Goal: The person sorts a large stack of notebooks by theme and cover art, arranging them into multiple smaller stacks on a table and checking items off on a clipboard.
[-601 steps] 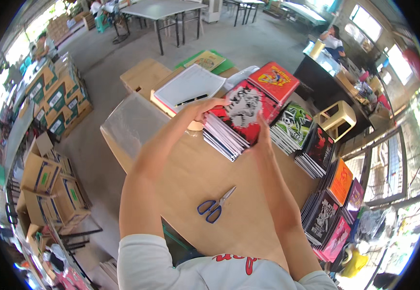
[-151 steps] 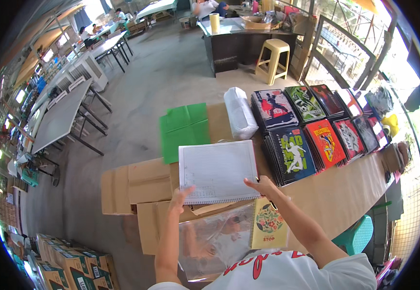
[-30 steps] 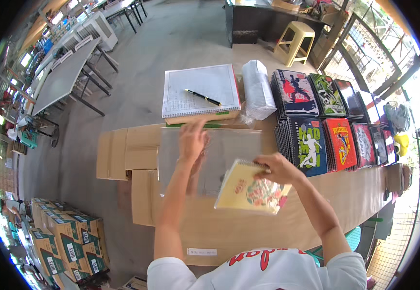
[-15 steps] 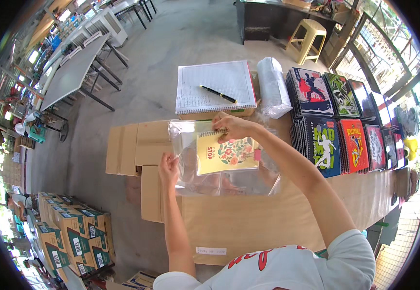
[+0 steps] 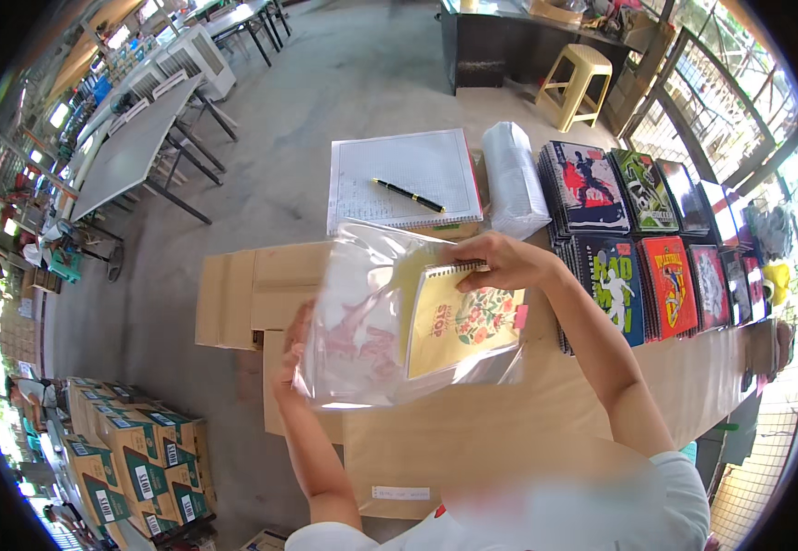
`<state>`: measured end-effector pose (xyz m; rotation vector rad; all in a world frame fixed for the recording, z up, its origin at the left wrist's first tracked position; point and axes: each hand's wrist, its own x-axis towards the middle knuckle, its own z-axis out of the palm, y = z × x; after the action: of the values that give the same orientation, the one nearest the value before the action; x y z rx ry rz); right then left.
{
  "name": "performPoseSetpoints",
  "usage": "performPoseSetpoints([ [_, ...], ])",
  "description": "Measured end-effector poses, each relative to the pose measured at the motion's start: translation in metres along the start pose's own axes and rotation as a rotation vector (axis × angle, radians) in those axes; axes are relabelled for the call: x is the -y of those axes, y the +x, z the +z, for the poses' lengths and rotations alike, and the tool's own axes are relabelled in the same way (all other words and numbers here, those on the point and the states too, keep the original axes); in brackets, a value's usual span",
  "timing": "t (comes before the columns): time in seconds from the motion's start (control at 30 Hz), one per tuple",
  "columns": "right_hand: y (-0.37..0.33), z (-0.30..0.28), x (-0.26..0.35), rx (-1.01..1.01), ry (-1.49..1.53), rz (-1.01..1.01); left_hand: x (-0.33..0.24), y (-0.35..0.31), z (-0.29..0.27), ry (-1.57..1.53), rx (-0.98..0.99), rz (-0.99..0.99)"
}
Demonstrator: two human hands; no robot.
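My right hand [image 5: 514,264] is closed on the spiral-bound top edge of a small yellow notebook [image 5: 449,321] with a flower print and a pink tab. With its fingers at the left edge of a clear plastic bag [image 5: 355,321], my left hand [image 5: 294,360] grips the film and is partly veiled by it. The bag is held up and tilted over the table, with light glaring off its folds. Notebook and bag overlap; I cannot tell how far the notebook lies inside the bag.
Beyond the bag lie a large open ruled notebook [image 5: 408,165] with a black pen [image 5: 408,195] and a clear plastic-wrapped bundle [image 5: 515,179]. Stacks of spiral notebooks [image 5: 615,280] line the right side. Cardboard boxes [image 5: 233,294] stand left of the brown-covered table [image 5: 472,432].
The bag has been lifted and tilted by my left hand, which moved left and nearer. My right hand and the yellow notebook have shifted right and slightly nearer.
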<state>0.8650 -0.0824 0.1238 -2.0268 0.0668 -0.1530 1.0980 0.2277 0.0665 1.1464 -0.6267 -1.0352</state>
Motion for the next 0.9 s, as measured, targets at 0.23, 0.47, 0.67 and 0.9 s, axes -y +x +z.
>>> performPoseSetpoints([
  [0.23, 0.054, -0.068, 0.027, 0.155, -0.513, 0.073, 0.066, 0.054, -0.010, -0.421, -0.016, 0.295],
  [0.47, 0.195, -0.165, 0.013, 0.449, -0.466, 0.498, 0.019, 0.162, 0.052, 0.236, -0.369, 0.118],
  [0.67, 0.212, -0.167, -0.109, 0.447, -0.747, 0.440, 0.050, 0.218, 0.077, 0.963, -0.492, 0.182],
  [0.9, 0.132, -0.075, -0.108, -0.412, -1.092, -0.003, 0.059, 0.205, 0.077, 1.440, -0.762, 0.459],
])
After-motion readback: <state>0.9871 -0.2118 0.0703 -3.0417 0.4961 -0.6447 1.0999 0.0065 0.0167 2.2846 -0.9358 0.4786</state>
